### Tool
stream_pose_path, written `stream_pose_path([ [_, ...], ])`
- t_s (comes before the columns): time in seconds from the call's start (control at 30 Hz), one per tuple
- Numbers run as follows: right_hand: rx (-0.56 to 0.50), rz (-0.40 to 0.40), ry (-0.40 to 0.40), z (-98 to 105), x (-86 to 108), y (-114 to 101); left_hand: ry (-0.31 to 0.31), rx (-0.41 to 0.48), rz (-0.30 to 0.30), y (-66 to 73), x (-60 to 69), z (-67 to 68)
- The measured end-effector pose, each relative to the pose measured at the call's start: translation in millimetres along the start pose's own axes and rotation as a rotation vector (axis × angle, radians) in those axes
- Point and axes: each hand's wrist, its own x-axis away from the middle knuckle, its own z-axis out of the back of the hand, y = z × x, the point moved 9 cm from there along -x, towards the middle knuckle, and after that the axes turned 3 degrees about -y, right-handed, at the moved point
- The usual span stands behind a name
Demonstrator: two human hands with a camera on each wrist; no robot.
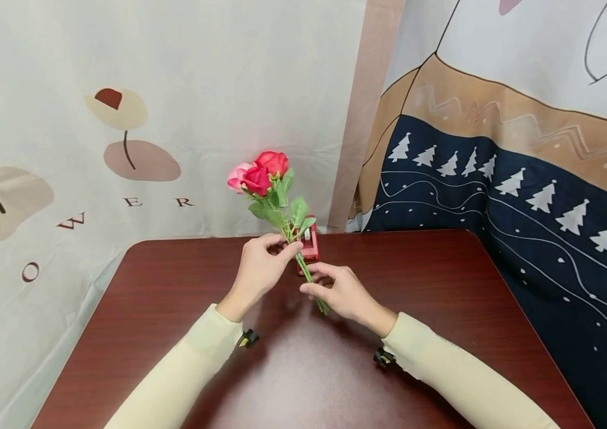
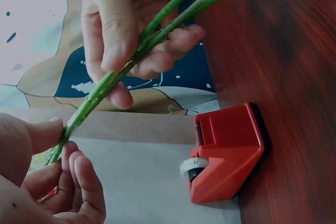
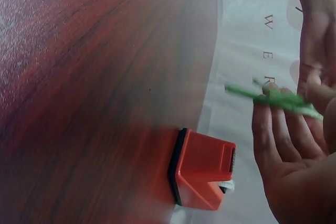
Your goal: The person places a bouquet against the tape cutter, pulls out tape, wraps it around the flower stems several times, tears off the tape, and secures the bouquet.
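Two red roses and a pink one form a small bunch [image 1: 262,176], leaning to the upper left above the table. My left hand [image 1: 261,268] pinches the stems just below the green leaves [image 1: 280,211]. Lower down, my right hand [image 1: 347,293] holds the same stems between thumb and fingers, with the cut ends sticking out past it. In the left wrist view, three green stems [image 2: 94,97] run together between both hands and spread at their tips. Behind the stems stands a red tape dispenser [image 2: 230,153] with a roll of whitish tape, partly hidden in the head view.
The dark reddish wooden table [image 1: 174,298] has its far edge just beyond the dispenser. Behind it hangs a pale printed curtain [image 1: 260,71], with a navy tree-patterned cloth [image 1: 442,196] on the right. Each wrist carries a small black camera [image 1: 248,338].
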Motion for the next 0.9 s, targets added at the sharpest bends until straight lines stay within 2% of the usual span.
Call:
stream_pose_path([
  [0.17,0.038,-0.001,-0.058,1.0,1.1,0.0,-0.046,-0.039,0.021,-10.2,0.3,10.9],
  [0.4,0.023,-0.035,-0.033,18.0,3.8,8.9,-0.101,-0.117,0.044,-30.3,4.6,40.3],
  [0.6,0.021,-0.093,-0.031,32.4,8.5,17.9,-0.174,-0.199,0.094,-56.3,17.8,69.9],
  [0.77,0.012,-0.128,-0.019,42.0,12.2,25.9,-0.259,-0.274,0.12,-80.2,30.9,87.1],
  [0.9,0.011,-0.133,-0.018,45.4,13.2,28.5,-0.306,-0.306,0.167,-103.8,46.7,100.3],
])
